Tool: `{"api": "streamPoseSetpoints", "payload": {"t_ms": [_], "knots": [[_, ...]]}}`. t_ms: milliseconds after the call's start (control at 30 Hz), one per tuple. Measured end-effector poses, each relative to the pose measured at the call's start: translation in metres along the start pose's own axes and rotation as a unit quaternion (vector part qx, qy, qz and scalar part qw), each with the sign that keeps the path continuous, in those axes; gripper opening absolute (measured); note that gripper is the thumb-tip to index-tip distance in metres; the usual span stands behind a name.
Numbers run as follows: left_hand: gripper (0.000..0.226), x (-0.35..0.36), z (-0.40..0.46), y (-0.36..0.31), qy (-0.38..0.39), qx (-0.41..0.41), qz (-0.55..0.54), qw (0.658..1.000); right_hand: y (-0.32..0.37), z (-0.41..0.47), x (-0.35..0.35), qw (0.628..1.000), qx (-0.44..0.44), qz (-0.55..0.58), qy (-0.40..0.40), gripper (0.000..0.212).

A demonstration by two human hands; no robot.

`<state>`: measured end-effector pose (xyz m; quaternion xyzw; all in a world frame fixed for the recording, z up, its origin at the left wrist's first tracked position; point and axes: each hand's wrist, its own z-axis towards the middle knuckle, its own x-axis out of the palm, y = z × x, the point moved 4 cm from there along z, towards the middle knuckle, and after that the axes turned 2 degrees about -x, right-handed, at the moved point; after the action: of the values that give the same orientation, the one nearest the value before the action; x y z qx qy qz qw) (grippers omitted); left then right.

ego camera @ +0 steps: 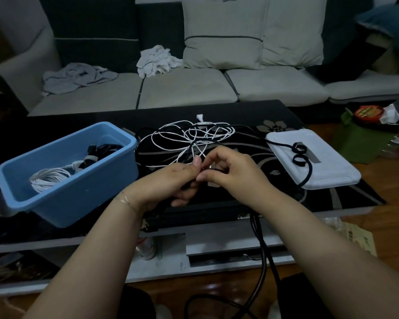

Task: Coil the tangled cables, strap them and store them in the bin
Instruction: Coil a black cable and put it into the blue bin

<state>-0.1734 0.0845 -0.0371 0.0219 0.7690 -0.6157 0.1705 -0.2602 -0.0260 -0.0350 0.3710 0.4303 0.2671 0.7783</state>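
Both hands meet over the middle of the black table, fingertips nearly touching. Left hand: fingers curled, thumb up, gripping a black cable that passes through the fist. Right hand: fingers bent, thumb and forefinger pinching the same cable just beside the left thumb. Exact contact point is dark, hard to read.

The black cable drops off the table's near edge below the right wrist, two strands side by side, and loops on the floor. Another dark run goes from the hands up into the tangle and on to the right.

White cable: loose tangled loops on the table just behind the hands, plug end at the far side. Black strands cross it.

Blue bin: left of the hands, on the table, tilted view, open top. Inside: a coiled white cable at the near end, dark coiled cables at the far end.

White lid: flat on the table to the right. On it two black straps curled into rings, with a black cord running over the lid past them.

Behind the table: a sofa with cushions and crumpled cloths.
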Motion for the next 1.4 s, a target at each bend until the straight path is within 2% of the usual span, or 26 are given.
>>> {"api": "streamPoseSetpoints", "payload": {"t_ms": [33,133,300,367,467,633,700,733,800,833,867,933,1067,1267,1400], "knots": [[0.055,0.001,0.000,0.001,0.005,-0.001,-0.008,1.000,-0.002,0.000,-0.002,0.999,-0.004,-0.036,-0.019,0.030],[0.054,0.005,0.001,0.000,0.010,-0.003,-0.059,0.998,-0.005,0.002,-0.004,0.997,-0.017,-0.054,-0.048,0.043],[0.045,0.003,0.000,-0.006,-0.021,-0.005,-0.155,0.988,-0.002,0.007,0.003,0.996,-0.067,0.021,-0.058,0.014],[0.046,0.000,-0.002,-0.007,-0.025,-0.002,-0.188,0.982,0.000,0.008,0.005,0.995,-0.077,0.021,-0.063,0.010],[0.048,-0.007,-0.002,-0.006,-0.043,0.005,-0.262,0.964,0.001,0.010,0.005,0.993,-0.087,-0.017,-0.074,0.025],[0.062,-0.018,-0.001,-0.004,-0.133,0.027,-0.346,0.928,-0.006,0.013,0.009,0.993,-0.053,-0.059,-0.087,0.036],[0.064,-0.022,0.000,-0.005,-0.099,0.051,-0.434,0.894,-0.008,0.013,0.012,0.992,-0.045,-0.072,-0.091,0.034],[0.063,-0.024,0.001,-0.007,-0.043,0.073,-0.492,0.866,-0.010,0.012,0.015,0.992,-0.040,-0.073,-0.092,0.031],[0.058,-0.026,0.000,-0.015,0.111,0.125,-0.599,0.783,-0.011,0.011,0.019,0.993,-0.030,-0.076,-0.090,0.027],[0.055,-0.030,-0.003,-0.016,0.147,0.148,-0.621,0.756,-0.011,0.011,0.023,0.993,-0.021,-0.089,-0.080,0.028],[0.053,-0.033,-0.003,-0.014,0.139,0.162,-0.631,0.746,-0.010,0.012,0.028,0.992,-0.009,-0.110,-0.063,0.031],[0.051,-0.037,-0.003,-0.011,0.080,0.172,-0.632,0.752,-0.007,0.010,0.039,0.988,0.011,-0.151,-0.012,0.038],[0.046,-0.042,-0.008,-0.011,-0.099,0.171,-0.587,0.785,0.003,0.007,0.060,0.978,0.012,-0.195,0.069,0.048],[0.041,-0.045,-0.008,-0.013,-0.224,0.168,-0.506,0.816,0.011,0.004,0.067,0.963,0.017,-0.235,0.131,0.051],[0.040,-0.051,-0.009,-0.012,-0.311,0.171,-0.395,0.848,0.018,-0.001,0.076,0.963,0.006,-0.229,0.140,0.044]]}}
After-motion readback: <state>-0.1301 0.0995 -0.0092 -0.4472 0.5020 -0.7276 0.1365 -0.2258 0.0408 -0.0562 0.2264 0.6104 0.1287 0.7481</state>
